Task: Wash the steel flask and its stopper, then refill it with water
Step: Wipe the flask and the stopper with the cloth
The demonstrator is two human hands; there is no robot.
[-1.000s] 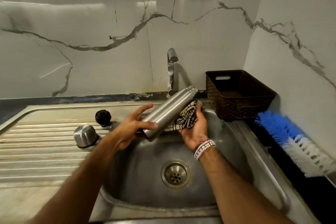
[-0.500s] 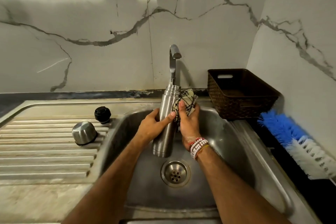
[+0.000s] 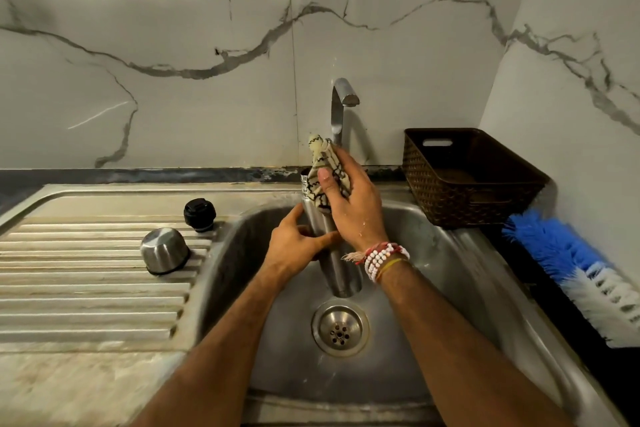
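The steel flask point(image 3: 341, 274) stands nearly upright in the sink point(image 3: 450, 253), its base hanging just above the drain point(image 3: 340, 328) and its open mouth below the tap point(image 3: 341, 104). The left hand point(image 3: 294, 246) grips it at mid-body, fingers point(image 3: 325, 239) curled round the barrel, probably to steady it against the rubbing. The right hand point(image 3: 353, 204) holds a patterned cloth point(image 3: 322, 163) bunched over the neck, thumb pressed on the fabric and the other fingers wrapped behind, so the cloth covers the rim where it needs scrubbing. I judge this to be the outside wash, with the refill not yet begun. I see no stream from the tap, though drops shine on the right wrist near the bead bracelets point(image 3: 384, 258).

Well to the left of the left fingers, on the draining board point(image 3: 86, 288), the black stopper point(image 3: 200, 214) waits beside an upturned steel cup point(image 3: 164, 251). Both are apart from the flask and look untouched. To the right of the right fingers sits a brown woven basket point(image 3: 467, 180), and beyond it lies a blue and white brush point(image 3: 571, 260). The tap spout hangs close above the cloth and could crowd the right hand if the flask is lifted.
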